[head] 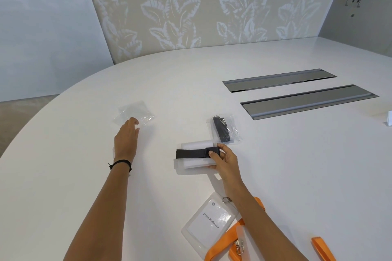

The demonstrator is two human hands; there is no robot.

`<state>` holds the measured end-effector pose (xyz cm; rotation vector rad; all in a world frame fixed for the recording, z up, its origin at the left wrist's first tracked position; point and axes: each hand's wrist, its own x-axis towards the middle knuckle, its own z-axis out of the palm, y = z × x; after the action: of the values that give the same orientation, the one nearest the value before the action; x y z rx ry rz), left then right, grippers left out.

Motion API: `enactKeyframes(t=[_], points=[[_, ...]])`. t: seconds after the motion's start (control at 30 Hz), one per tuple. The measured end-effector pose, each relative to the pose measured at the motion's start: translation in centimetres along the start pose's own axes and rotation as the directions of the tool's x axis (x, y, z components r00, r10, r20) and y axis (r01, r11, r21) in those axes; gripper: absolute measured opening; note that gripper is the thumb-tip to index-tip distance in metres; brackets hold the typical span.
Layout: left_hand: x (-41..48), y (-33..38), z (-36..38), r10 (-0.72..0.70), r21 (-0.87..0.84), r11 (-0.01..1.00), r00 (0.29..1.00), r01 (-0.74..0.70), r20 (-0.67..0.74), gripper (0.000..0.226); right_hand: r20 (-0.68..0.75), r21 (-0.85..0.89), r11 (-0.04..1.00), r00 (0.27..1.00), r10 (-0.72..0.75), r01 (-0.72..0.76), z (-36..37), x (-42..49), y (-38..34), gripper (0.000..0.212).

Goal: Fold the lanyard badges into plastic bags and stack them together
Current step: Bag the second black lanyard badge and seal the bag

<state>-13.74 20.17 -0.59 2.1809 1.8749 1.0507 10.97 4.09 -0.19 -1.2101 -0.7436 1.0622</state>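
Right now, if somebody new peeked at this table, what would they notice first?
The bright orange lanyard at the near edge, beside a name badge, pops out most on the white table. In the middle, the right hand grips a folded black lanyard against its badge holder. The left hand reaches to an empty plastic bag farther left.
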Motion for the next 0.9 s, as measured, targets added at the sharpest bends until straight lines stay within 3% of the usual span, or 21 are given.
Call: enactKeyframes(t=[0.33,0.9], points=[[0.03,-0.32,0.05,0.003,-0.054,0.999,1.000,-0.002,0.019,0.016,-0.004,0.004,1.000,1.000,-0.005,0.005,0.07,0.03,-0.05,0.023],[0.48,-0.12,0.28,-0.023,0.016,1.000,0.998,0.022,0.062,0.026,-0.005,-0.003,1.000,1.000,-0.001,0.001,0.05,0.03,0.12,0.023]])
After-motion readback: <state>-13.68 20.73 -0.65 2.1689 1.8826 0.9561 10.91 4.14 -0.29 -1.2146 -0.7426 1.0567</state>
